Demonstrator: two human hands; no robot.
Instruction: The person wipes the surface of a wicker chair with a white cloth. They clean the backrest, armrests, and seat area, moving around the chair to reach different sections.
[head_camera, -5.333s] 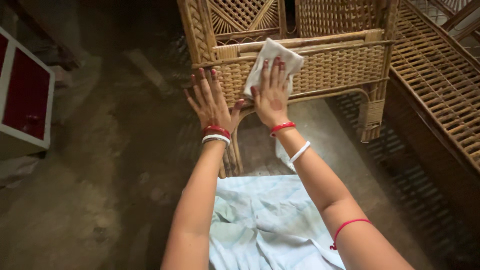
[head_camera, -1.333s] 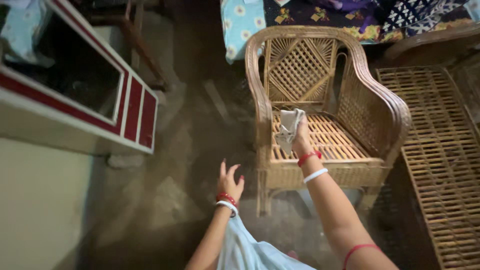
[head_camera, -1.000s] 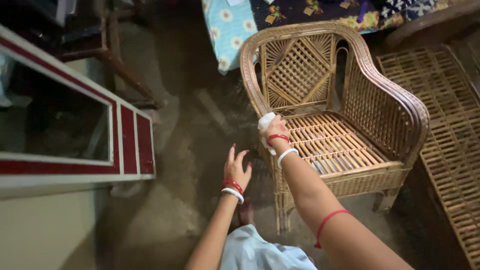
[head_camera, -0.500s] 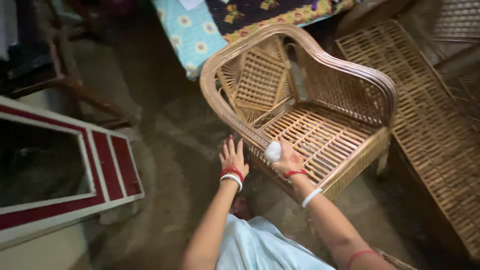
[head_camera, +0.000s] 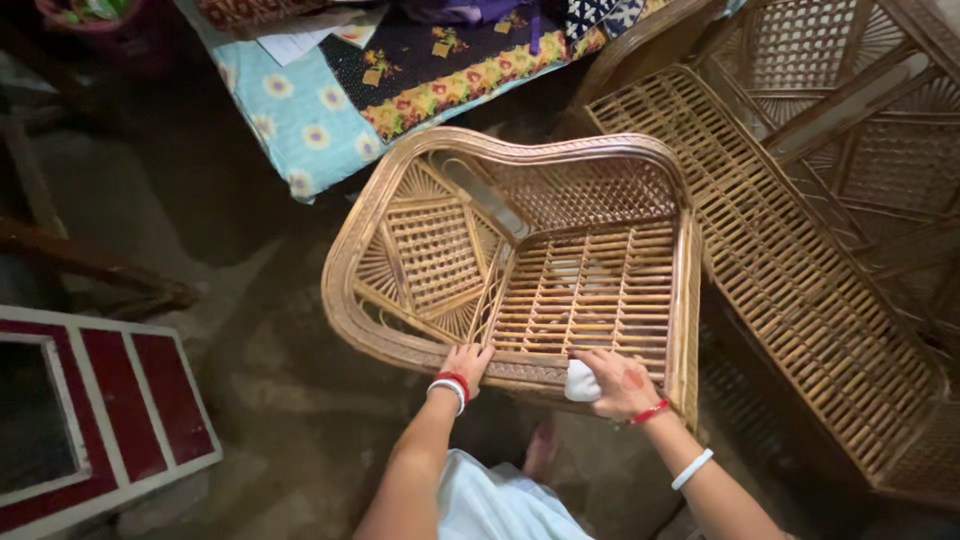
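Now we had our left hand (head_camera: 468, 360) curled over the front rail of the cane chair (head_camera: 520, 260), steadying it, while our right hand (head_camera: 618, 380) pinched a white cloth (head_camera: 581, 382) against that rail beside it.

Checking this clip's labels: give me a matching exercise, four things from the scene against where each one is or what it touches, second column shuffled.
Things
1. left hand
2. right hand
3. white cloth
4. patterned bedspread

Places
A. lying beyond the cane chair, at the top of the view
B. bunched against the chair's front rail, under the fingers
C. bare, gripping the chair's front rail near its left corner
D. pressing a cloth onto the front rail, right of the other hand

Pairs: 1-C, 2-D, 3-B, 4-A
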